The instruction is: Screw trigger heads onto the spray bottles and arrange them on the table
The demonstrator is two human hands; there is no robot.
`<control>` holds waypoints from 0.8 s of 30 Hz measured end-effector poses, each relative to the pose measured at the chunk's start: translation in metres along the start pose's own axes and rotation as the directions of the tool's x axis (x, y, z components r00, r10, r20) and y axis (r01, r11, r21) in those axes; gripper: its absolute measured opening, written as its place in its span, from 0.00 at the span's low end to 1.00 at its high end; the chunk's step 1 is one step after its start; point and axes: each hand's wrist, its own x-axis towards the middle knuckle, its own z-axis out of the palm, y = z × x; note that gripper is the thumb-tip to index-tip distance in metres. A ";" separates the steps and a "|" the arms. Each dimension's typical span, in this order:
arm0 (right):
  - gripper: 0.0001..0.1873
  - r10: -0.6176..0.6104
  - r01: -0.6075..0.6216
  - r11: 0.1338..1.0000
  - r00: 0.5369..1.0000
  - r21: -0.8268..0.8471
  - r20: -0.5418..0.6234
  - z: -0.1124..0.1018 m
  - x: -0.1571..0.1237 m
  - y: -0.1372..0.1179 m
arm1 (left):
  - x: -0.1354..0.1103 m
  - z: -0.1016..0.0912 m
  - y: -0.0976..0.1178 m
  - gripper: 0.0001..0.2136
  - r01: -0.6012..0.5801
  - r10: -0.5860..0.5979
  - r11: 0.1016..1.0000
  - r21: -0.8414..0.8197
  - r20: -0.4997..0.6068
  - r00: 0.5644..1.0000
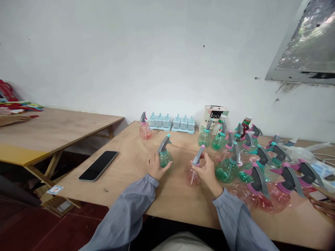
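A green spray bottle [165, 159] with a grey trigger head and turquoise nozzle stands on the wooden table [131, 167]. My left hand [156, 168] is closed around its lower body, thumb on the near side. To the right, my right hand [206, 171] grips a pink spray bottle [192, 177] near its neck, just under the grey head with a pink nozzle. Some of my right fingers are hidden behind that neck. Several more green and pink spray bottles [227, 170] crowd together right of my right hand. Another pink spray bottle [145, 131] stands at the back left.
A black phone [99, 166] lies at the table's left. Along the wall are two light-blue ice pop moulds [184, 124] and a cream box [206, 116]. A dark red bottle [245, 126] stands among the sprayers. Another wooden table [65, 129] is on the left, beyond a gap.
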 end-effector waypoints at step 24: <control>0.21 -0.098 0.098 0.994 0.995 -0.049 0.011 0.001 0.002 0.010 | 0.000 -0.002 0.002 0.35 0.022 -0.021 1.000 -0.012 0.032 0.999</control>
